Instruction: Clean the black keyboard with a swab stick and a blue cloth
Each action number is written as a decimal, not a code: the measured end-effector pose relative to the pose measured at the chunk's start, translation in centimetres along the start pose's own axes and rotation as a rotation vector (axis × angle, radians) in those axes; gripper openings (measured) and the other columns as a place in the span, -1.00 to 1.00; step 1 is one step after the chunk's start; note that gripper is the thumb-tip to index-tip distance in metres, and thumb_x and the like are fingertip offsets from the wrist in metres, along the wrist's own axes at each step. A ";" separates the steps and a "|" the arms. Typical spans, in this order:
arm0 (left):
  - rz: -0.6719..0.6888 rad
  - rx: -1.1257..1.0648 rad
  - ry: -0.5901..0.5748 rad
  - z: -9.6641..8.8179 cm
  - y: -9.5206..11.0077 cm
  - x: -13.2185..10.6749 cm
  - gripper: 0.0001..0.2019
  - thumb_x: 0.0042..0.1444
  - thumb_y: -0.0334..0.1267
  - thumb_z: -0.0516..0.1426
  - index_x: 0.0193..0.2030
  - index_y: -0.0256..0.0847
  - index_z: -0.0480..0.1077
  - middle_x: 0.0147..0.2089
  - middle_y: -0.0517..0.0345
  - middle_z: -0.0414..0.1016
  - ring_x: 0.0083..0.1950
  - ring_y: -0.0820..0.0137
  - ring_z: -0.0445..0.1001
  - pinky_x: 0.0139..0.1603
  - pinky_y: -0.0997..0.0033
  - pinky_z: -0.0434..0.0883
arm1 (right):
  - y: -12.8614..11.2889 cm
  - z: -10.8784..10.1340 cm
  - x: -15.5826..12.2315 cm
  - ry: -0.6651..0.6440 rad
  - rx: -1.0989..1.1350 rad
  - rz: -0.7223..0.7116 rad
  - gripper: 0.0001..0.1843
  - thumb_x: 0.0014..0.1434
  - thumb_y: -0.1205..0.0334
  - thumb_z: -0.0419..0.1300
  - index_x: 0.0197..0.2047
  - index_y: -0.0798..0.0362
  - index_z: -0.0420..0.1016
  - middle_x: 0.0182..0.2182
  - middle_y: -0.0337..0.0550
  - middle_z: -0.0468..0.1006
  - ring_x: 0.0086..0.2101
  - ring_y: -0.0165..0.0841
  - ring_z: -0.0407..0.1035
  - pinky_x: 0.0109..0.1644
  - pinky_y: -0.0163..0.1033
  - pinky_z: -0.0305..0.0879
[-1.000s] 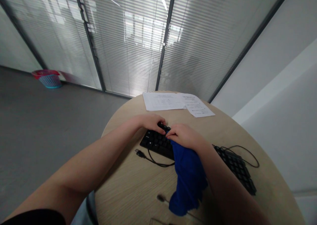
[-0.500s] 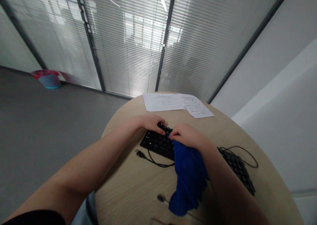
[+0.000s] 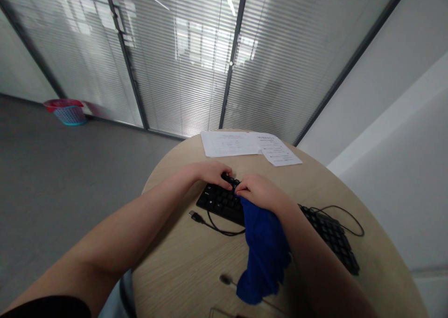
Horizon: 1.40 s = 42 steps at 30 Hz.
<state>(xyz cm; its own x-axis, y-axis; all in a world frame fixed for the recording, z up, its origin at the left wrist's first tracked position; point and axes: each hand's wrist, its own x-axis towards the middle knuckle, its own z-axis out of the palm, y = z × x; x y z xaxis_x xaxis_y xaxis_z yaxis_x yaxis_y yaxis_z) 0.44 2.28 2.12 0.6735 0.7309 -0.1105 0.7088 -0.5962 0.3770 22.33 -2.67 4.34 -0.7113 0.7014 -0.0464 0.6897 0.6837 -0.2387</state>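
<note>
A black keyboard (image 3: 220, 201) lies across a round wooden table (image 3: 182, 262). My left hand (image 3: 212, 172) rests curled on the keyboard's far left corner, fingers pressed on the keys. My right hand (image 3: 261, 193) is closed on a blue cloth (image 3: 264, 252) and presses it against the keys just right of my left hand. The cloth hangs down under my right forearm and covers the keyboard's middle. The keyboard's right end (image 3: 336, 243) shows past my arm.
The keyboard's black cable (image 3: 210, 222) with a USB plug loops on the table at the left, and more cable (image 3: 345, 213) curls at the right. Two printed paper sheets (image 3: 245, 145) lie at the far edge. A small basket (image 3: 68, 111) stands on the floor, far left.
My right hand with the cloth has shifted slightly left along the keys, back towards my left hand. My left hand stays on the keyboard's corner.
</note>
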 end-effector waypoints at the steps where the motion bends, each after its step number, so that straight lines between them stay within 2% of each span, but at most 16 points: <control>1: -0.001 -0.001 0.000 0.0 -0.1 0.0 -0.53 0.03 0.13 0.21 -0.06 -0.18 0.52 -0.17 0.10 0.58 -0.21 0.31 0.46 -0.24 0.40 0.28 | 0.0 0.0 0.0 0.014 -0.013 0.001 -0.76 0.28 0.24 0.19 -0.17 -0.05 0.72 -0.20 -0.11 0.69 -0.18 -0.26 0.49 -0.07 -0.23 0.28; 7: -0.006 -0.013 -0.008 0.1 -0.3 0.1 -0.51 0.03 0.15 0.21 -0.05 -0.18 0.52 -0.17 0.08 0.58 -0.22 0.30 0.46 -0.22 0.38 0.29 | 0.1 0.0 0.1 -0.042 0.021 -0.015 -0.77 0.26 0.24 0.21 -0.17 -0.07 0.73 -0.20 -0.12 0.70 -0.19 -0.26 0.50 -0.09 -0.23 0.29; 11: -0.019 0.003 -0.017 0.0 -0.1 0.0 -0.48 0.02 0.17 0.21 -0.02 -0.18 0.52 -0.15 0.06 0.58 -0.19 0.27 0.46 -0.20 0.36 0.29 | -0.1 0.0 0.1 0.012 -0.016 0.015 -0.76 0.28 0.25 0.19 -0.16 -0.06 0.72 -0.19 -0.10 0.70 -0.18 -0.25 0.50 -0.08 -0.22 0.29; 16: -0.032 -0.007 -0.023 -0.1 -0.1 0.0 -0.48 0.03 0.16 0.20 -0.01 -0.18 0.52 -0.12 0.06 0.59 -0.17 0.27 0.47 -0.18 0.35 0.29 | 0.1 -0.1 0.2 -0.043 0.012 0.011 -0.78 0.26 0.24 0.21 -0.17 -0.05 0.72 -0.19 -0.12 0.70 -0.18 -0.26 0.50 -0.08 -0.24 0.29; 21: -0.011 -0.006 -0.009 -0.1 -0.1 0.1 -0.54 0.03 0.14 0.22 -0.06 -0.15 0.52 -0.16 0.12 0.58 -0.19 0.32 0.47 -0.24 0.41 0.27 | 0.0 -0.1 0.1 -0.003 -0.001 0.012 -0.77 0.27 0.24 0.20 -0.18 -0.03 0.72 -0.20 -0.11 0.70 -0.19 -0.26 0.51 -0.09 -0.23 0.29; 26: -0.012 -0.007 0.000 -0.1 0.0 0.1 -0.55 0.03 0.14 0.22 -0.09 -0.16 0.52 -0.21 0.14 0.58 -0.22 0.33 0.46 -0.27 0.42 0.26 | 0.0 0.2 0.3 -0.021 0.045 -0.018 -0.78 0.27 0.24 0.21 -0.18 -0.04 0.72 -0.21 -0.14 0.70 -0.20 -0.28 0.51 -0.09 -0.25 0.29; 30: -0.013 -0.016 -0.002 -0.1 -0.2 0.1 -0.54 0.02 0.13 0.23 -0.08 -0.18 0.52 -0.19 0.12 0.58 -0.21 0.32 0.46 -0.26 0.41 0.26 | 0.1 0.4 0.4 -0.008 0.102 0.006 -0.77 0.29 0.24 0.19 -0.15 -0.04 0.72 -0.20 -0.15 0.70 -0.21 -0.31 0.51 -0.09 -0.27 0.29; 33: -0.016 -0.026 -0.006 0.0 -0.3 0.1 -0.53 0.02 0.14 0.23 -0.08 -0.18 0.51 -0.18 0.12 0.58 -0.20 0.32 0.45 -0.25 0.41 0.26 | 0.1 0.3 0.5 -0.011 0.064 0.034 -0.77 0.27 0.25 0.20 -0.15 -0.05 0.72 -0.19 -0.13 0.71 -0.20 -0.29 0.52 -0.10 -0.26 0.30; 37: -0.024 -0.027 -0.010 0.0 -0.2 0.1 -0.54 0.04 0.14 0.21 -0.08 -0.18 0.51 -0.18 0.11 0.57 -0.20 0.32 0.45 -0.24 0.41 0.27 | 0.4 -0.5 0.1 -0.036 0.023 0.049 -0.78 0.25 0.22 0.21 -0.18 -0.05 0.72 -0.20 -0.12 0.71 -0.21 -0.26 0.52 -0.13 -0.24 0.29; 42: -0.007 -0.040 -0.028 -0.1 -0.3 0.1 -0.52 0.06 0.12 0.21 -0.02 -0.19 0.50 -0.09 0.04 0.59 -0.15 0.28 0.47 -0.18 0.38 0.30 | 1.4 -2.8 -1.6 -0.124 0.126 0.071 -0.79 0.22 0.24 0.21 -0.26 0.00 0.72 -0.34 -0.20 0.70 -0.35 -0.32 0.50 -0.27 -0.27 0.27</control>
<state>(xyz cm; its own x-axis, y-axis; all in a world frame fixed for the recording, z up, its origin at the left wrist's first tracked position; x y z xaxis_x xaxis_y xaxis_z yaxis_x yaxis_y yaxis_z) 0.27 2.59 2.04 0.6746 0.7250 -0.1385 0.7048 -0.5770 0.4126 24.77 -2.25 6.76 -0.6783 0.7111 -0.1851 0.7217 0.5973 -0.3497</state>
